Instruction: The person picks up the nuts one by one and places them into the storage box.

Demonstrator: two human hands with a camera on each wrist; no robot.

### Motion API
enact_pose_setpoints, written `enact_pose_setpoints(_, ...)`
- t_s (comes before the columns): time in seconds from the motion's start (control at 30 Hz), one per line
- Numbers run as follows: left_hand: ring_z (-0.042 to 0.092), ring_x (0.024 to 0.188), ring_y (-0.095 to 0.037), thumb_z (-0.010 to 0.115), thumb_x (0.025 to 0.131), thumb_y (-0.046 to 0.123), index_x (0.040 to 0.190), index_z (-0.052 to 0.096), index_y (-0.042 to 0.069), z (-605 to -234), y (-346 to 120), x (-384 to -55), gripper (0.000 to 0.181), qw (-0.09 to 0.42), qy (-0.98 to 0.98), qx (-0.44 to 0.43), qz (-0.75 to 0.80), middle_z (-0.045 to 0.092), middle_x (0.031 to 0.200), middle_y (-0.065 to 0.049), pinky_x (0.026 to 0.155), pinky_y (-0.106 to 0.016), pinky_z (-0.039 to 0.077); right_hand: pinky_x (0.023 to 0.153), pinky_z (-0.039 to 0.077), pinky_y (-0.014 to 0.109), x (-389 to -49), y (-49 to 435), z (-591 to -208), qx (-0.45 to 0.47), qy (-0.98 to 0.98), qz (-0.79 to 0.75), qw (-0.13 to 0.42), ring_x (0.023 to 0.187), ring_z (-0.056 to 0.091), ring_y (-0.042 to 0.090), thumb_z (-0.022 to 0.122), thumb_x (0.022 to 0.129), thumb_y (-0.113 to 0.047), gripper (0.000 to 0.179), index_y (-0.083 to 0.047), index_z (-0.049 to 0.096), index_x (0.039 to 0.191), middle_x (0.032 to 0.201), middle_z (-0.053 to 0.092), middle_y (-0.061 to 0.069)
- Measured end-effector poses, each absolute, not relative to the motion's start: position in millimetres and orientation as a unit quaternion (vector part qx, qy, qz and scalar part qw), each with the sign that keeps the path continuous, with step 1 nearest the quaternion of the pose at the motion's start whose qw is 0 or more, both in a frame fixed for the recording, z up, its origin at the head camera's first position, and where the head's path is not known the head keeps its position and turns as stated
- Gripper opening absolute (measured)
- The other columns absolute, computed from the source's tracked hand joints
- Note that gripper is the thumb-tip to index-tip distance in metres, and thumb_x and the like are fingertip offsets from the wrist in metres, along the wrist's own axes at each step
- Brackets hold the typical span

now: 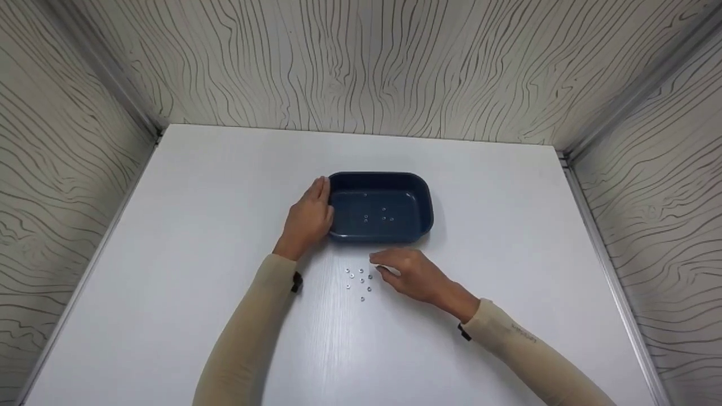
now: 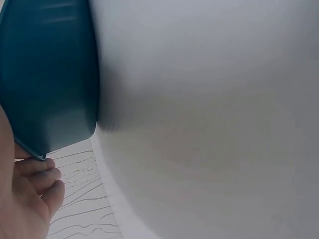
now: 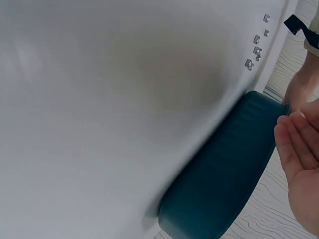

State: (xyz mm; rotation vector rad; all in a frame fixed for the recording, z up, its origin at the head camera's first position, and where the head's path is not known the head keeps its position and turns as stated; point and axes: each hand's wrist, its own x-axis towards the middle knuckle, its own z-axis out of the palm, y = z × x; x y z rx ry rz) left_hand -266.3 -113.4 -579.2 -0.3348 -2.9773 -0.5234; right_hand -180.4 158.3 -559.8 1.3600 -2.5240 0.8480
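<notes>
A dark blue rectangular tub (image 1: 372, 237) stands upright on the white table, with several small metal nuts (image 1: 384, 218) on its floor. At the tub's left end, my left hand (image 1: 307, 217) holds the rim. In the left wrist view, some fingers (image 2: 42, 177) show beyond the rim; the thumb's hold is hidden there. More small nuts (image 1: 362, 280) lie scattered on the table in front of the tub. Just right of them hovers my right hand (image 1: 414, 274), thumb and index fingertips apart, with nothing visible between them. The right wrist view shows its other fingers (image 3: 299, 144) fairly straight.
The white table (image 1: 225, 186) extends around the tub on every side. Wood-grain patterned panels (image 1: 338, 67) rise behind and at both sides, with metal rails (image 1: 615, 84) in the corners. Each sleeve carries a small black wrist device (image 1: 465, 331).
</notes>
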Motion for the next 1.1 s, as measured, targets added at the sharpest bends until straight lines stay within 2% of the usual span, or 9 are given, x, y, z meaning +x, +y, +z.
enact_pose_setpoints(0.23, 0.036, 0.159, -0.031, 0.047, 0.107, 0.022, 0.163, 0.032, -0.002, -581, -112, -267, 0.062, 0.054, -0.976, -0.111, -0.179, 0.036, 0.17, -0.018, 0.129, -0.044, 0.036, 0.09, 0.065, 0.035, -174, 159, -567, 0.481, -0.837, 0.24, 0.098, 0.105, 0.079, 0.02, 0.078, 0.09, -0.001, 0.022, -0.003, 0.08, 0.111, 0.115, 0.081, 0.011)
enact_pose_setpoints(0.6, 0.037, 0.159, -0.031, 0.045, 0.108, 0.022, 0.163, 0.03, -0.003, -581, -112, -267, 0.062, 0.056, -0.978, -0.107, -0.171, 0.037, 0.169, -0.02, 0.129, -0.043, 0.036, 0.095, 0.063, 0.031, -174, 165, -577, 0.551, -0.812, 0.152, 0.119, 0.109, 0.077, 0.017, 0.082, 0.088, -0.007, 0.026, -0.007, 0.08, 0.114, 0.115, 0.081, 0.005)
enact_pose_setpoints(0.87, 0.038, 0.158, -0.031, 0.042, 0.107, 0.023, 0.163, 0.031, -0.002, -582, -113, -267, 0.062, 0.059, -0.978, -0.106, -0.172, 0.037, 0.17, -0.019, 0.127, -0.043, 0.038, 0.095, 0.062, 0.027, -178, 167, -587, 0.598, -0.785, 0.047, 0.158, 0.111, 0.077, 0.014, 0.081, 0.089, -0.011, 0.024, -0.01, 0.08, 0.113, 0.117, 0.081, 0.001)
enact_pose_setpoints(1.1, 0.038, 0.158, -0.032, 0.043, 0.108, 0.022, 0.164, 0.029, -0.002, -583, -113, -267, 0.062, 0.057, -0.976, -0.109, -0.18, 0.035, 0.171, -0.019, 0.126, -0.045, 0.04, 0.098, 0.06, 0.026, -182, 168, -589, 0.612, -0.776, 0.005, 0.153, 0.116, 0.075, 0.013, 0.079, 0.088, -0.008, 0.028, -0.013, 0.079, 0.116, 0.123, 0.08, 0.0)
